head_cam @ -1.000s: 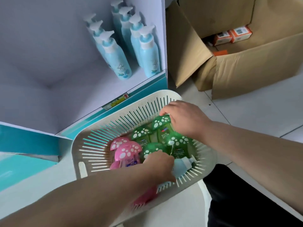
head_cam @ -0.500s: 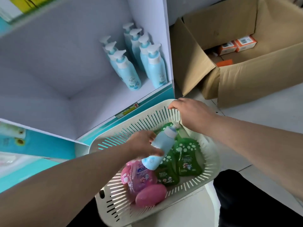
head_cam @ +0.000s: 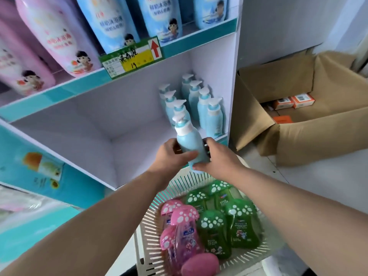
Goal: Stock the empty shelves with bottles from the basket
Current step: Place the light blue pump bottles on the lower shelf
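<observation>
Step in hand: placing. I hold one blue pump bottle (head_cam: 189, 140) in both hands, in front of the open middle shelf (head_cam: 79, 140) and above the far rim of the basket (head_cam: 148, 232). It is not yet on the shelf board.

My left hand (head_cam: 171, 156) wraps the bottle's middle, thumb across the front. My right hand (head_cam: 221, 158) grips the lower body, with the thumb near the base. Both hands are curled round it. The bottle tilts a little, pump head up and away from me.

Next move, as I judge it: carry the bottle forward over the shelf lip, set it upright on its base just beside the shelved pump bottles (head_cam: 207, 108), then let go. Those stand in two short rows at the shelf's right end, close together, so a knock could topple the front ones. The rest of that shelf is bare, so there is room to the left.

Containers:
- The basket is slatted and pale. It holds several green bottles (head_cam: 239, 222) with spotted caps on the right and a few pink bottles (head_cam: 183, 232) on the left, all lying down and touching. A pink rounded item (head_cam: 199, 263) lies at the near edge; I cannot tell what it is. I see no other blue bottle in it.
- The cardboard box (head_cam: 318, 140) stands open on the floor to the right, with small orange-and-white cartons (head_cam: 292, 101) at the bottom.
- The upper shelf holds large bottles (head_cam: 111, 18) in pink and blue, and is already full.
</observation>
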The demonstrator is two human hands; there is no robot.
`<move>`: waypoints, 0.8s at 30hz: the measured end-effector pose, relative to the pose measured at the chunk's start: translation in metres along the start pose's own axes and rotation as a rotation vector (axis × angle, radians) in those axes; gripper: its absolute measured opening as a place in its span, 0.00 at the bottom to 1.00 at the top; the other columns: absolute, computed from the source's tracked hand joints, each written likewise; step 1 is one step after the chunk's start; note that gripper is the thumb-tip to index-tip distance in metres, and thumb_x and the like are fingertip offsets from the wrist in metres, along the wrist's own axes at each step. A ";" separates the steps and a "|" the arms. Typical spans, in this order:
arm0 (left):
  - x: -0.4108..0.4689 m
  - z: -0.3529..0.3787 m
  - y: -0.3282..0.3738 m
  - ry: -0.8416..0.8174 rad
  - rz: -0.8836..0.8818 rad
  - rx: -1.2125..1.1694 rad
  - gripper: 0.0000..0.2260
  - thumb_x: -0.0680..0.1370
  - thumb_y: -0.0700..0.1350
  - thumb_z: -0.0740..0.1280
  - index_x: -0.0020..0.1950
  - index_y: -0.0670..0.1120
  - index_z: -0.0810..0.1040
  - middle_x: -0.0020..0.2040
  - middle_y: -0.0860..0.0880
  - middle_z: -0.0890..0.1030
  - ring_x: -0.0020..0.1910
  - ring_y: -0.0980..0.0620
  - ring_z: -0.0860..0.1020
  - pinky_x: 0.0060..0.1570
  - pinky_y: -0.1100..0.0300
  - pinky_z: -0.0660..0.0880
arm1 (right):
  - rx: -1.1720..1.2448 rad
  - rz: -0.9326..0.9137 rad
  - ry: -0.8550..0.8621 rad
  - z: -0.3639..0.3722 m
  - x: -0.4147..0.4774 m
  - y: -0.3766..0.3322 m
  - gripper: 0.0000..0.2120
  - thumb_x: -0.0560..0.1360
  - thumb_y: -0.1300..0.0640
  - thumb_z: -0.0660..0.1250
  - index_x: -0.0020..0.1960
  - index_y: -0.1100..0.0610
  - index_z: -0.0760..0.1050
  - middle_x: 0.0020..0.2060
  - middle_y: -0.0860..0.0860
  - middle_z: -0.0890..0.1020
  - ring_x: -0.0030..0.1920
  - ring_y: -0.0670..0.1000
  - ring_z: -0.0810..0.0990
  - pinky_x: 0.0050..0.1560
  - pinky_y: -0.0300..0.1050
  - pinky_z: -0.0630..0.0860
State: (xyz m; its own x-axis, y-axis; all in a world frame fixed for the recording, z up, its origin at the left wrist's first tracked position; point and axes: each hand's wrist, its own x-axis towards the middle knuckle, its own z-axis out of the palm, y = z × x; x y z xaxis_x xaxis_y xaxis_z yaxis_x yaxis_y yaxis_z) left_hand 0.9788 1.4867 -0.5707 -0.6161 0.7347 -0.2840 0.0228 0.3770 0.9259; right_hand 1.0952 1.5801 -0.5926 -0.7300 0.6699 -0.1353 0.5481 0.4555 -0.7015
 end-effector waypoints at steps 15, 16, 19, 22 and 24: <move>0.079 0.010 0.008 0.299 0.295 0.257 0.26 0.69 0.39 0.75 0.64 0.44 0.70 0.56 0.52 0.77 0.55 0.52 0.76 0.56 0.59 0.73 | -0.285 0.020 0.130 -0.006 0.072 0.016 0.17 0.74 0.63 0.66 0.61 0.53 0.70 0.58 0.50 0.78 0.57 0.56 0.77 0.50 0.48 0.75; 0.081 0.010 0.005 0.289 0.298 0.279 0.26 0.70 0.39 0.75 0.65 0.44 0.70 0.56 0.52 0.77 0.55 0.52 0.76 0.56 0.60 0.72 | -0.283 0.036 0.121 -0.003 0.071 0.020 0.17 0.74 0.65 0.64 0.61 0.54 0.71 0.58 0.51 0.78 0.57 0.56 0.77 0.50 0.48 0.75; 0.087 0.012 -0.007 0.258 0.300 0.318 0.24 0.70 0.37 0.74 0.64 0.42 0.70 0.58 0.50 0.78 0.56 0.51 0.76 0.52 0.66 0.71 | -0.237 0.021 0.043 0.006 0.070 0.028 0.21 0.73 0.69 0.62 0.63 0.55 0.68 0.59 0.54 0.77 0.58 0.58 0.76 0.53 0.50 0.75; 0.088 0.018 -0.015 0.252 0.307 0.343 0.24 0.71 0.35 0.73 0.64 0.41 0.70 0.61 0.46 0.75 0.56 0.52 0.74 0.42 0.80 0.69 | -0.118 -0.001 -0.005 0.010 0.070 0.031 0.30 0.73 0.69 0.61 0.72 0.52 0.61 0.64 0.54 0.75 0.62 0.58 0.74 0.59 0.51 0.74; 0.090 0.021 -0.019 0.258 0.304 0.348 0.25 0.71 0.34 0.73 0.65 0.41 0.70 0.63 0.45 0.71 0.56 0.53 0.73 0.40 0.83 0.67 | -0.027 0.025 -0.020 0.010 0.074 0.032 0.33 0.74 0.69 0.60 0.75 0.49 0.58 0.67 0.53 0.73 0.65 0.57 0.73 0.62 0.51 0.73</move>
State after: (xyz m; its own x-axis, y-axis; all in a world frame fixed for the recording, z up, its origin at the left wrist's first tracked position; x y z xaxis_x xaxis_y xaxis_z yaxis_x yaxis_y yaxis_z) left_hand 0.9396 1.5571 -0.6194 -0.7138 0.6937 0.0958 0.4639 0.3659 0.8068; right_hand 1.0552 1.6385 -0.6320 -0.7240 0.6695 -0.1662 0.5766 0.4550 -0.6786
